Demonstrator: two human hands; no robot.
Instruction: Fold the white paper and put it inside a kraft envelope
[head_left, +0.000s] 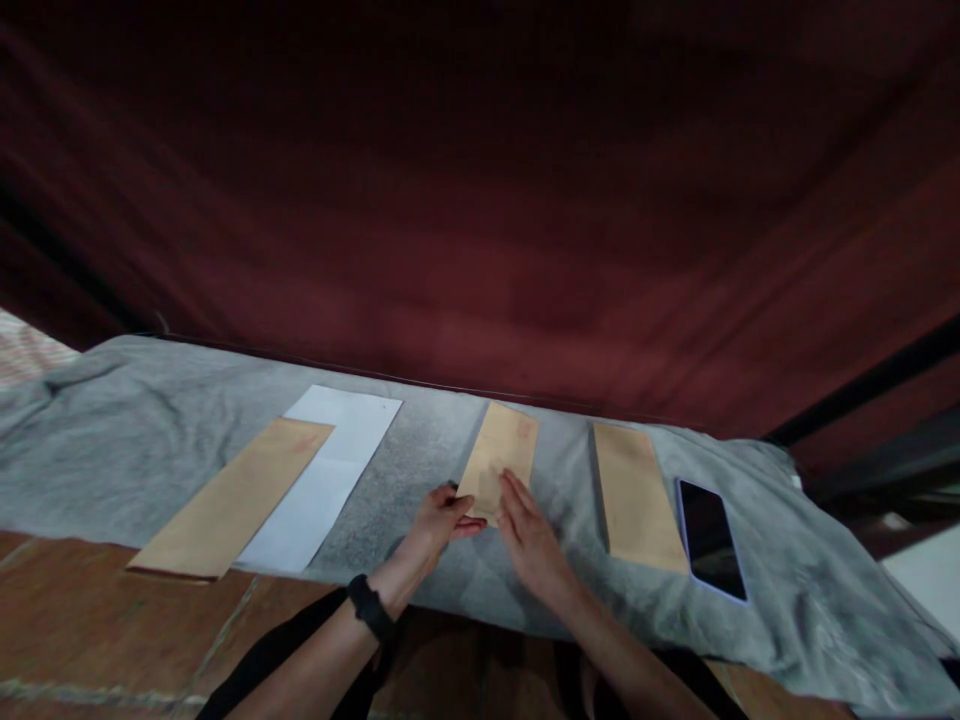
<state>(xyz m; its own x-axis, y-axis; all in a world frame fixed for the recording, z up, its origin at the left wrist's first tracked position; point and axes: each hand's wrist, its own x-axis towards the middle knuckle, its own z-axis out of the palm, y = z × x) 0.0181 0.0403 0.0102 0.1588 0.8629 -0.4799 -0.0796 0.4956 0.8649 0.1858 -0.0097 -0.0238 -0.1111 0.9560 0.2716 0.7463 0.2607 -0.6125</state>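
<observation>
A tan paper envelope [504, 435] lies in the middle of the grey cloth, faint reddish printing near its far right corner. With the thumb on top and fingers beneath, my left hand [448, 515] grips its near left corner. My right hand [527, 530] rests with fingers stretched out flat on the envelope's near right part. To the right is a stack of similar tan envelopes [639, 495]. Another tan envelope [232, 495] lies at the left, partly covering white sheets of paper [349, 450].
A phone [712, 540] with a pale purple edge lies right of the stack. The grey cloth [420, 430] covers a long low surface, with a dark red fabric wall [480, 250] behind it. Brown floor tiles [97, 630] show in front.
</observation>
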